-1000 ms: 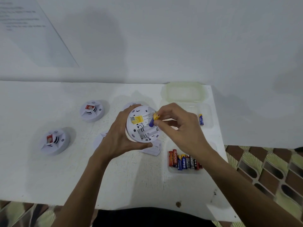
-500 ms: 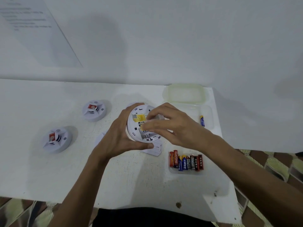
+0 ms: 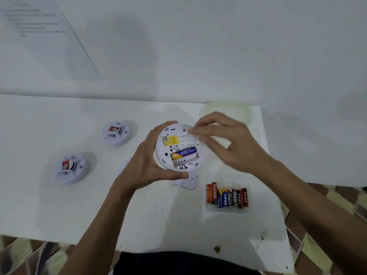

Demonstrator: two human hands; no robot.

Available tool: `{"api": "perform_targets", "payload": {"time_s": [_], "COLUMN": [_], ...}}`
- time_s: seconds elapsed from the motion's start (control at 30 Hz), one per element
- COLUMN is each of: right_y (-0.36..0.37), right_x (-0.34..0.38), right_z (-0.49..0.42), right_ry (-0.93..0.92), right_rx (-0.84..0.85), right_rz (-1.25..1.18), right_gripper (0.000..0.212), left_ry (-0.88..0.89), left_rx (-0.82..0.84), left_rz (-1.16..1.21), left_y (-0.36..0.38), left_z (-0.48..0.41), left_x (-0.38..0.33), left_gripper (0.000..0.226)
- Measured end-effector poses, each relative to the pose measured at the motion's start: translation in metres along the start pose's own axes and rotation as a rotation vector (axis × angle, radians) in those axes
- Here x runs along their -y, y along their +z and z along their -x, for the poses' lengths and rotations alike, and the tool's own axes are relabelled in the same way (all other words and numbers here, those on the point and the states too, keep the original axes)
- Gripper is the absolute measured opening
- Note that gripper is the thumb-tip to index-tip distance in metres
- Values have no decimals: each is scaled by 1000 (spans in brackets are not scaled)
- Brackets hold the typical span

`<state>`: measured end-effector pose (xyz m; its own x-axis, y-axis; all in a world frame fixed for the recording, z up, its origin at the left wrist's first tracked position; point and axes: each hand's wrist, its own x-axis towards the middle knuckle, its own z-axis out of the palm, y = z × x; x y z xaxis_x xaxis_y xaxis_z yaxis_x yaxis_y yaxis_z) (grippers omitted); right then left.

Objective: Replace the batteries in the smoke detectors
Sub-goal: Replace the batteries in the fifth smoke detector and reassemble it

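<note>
The smoke detector [image 3: 178,144] being worked on is held above the middle of the white table [image 3: 59,205], tilted so that its flat back faces the camera. Its battery bay is uncovered, and a blue-and-yellow battery [image 3: 183,153] lies across the upper slot with the yellow end to the left; the slot below it shows only white plastic and contacts. A yellow sticker [image 3: 172,140] sits just above the bay. The left hand [image 3: 147,161] clamps the detector by its rim, with the thumb along the lower edge and the fingers curled over the upper left edge. The right hand [image 3: 234,143] hovers at the detector's upper right edge with its fingers loosely spread and blurred, holding nothing that shows; whether the fingertips touch the shell cannot be told. Just below the held unit a small white cover piece [image 3: 188,181] lies flat on the table, partly hidden by the left thumb. To the right of it, near the table's right edge, a clear tray [image 3: 227,209] holds a row of loose batteries [image 3: 227,195] lying side by side, red, blue and black. Behind the right hand, at the far right corner of the table, lies a pale translucent lid [image 3: 228,110]. Well to the left, two more detectors rest on the tabletop, the far detector [image 3: 116,133] nearer the wall and the near detector [image 3: 70,168] closer to the front edge, each with a red label on its raised centre. A printed sheet [image 3: 39,36] hangs on the wall at upper left, its text too blurred to read
</note>
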<state>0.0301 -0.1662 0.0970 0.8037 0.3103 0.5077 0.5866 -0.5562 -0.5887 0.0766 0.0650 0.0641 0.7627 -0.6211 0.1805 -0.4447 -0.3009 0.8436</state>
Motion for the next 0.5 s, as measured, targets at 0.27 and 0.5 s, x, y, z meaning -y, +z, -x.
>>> {"api": "perform_targets", "payload": {"time_s": [0.27,0.5], "right_y": [-39,-30], "right_x": [-74,-114], "right_z": [21,36], "right_ry": [840,867], "right_rx": [224,611], "right_rz": [315,718], "right_gripper": [26,45], "left_ry": [-20,-42], "left_rx": [-33,-19], "left_rz": [-29,-36], "left_y": [0,1], "left_z": [1,0], "left_x": [8,12], "left_gripper": [90,90]}}
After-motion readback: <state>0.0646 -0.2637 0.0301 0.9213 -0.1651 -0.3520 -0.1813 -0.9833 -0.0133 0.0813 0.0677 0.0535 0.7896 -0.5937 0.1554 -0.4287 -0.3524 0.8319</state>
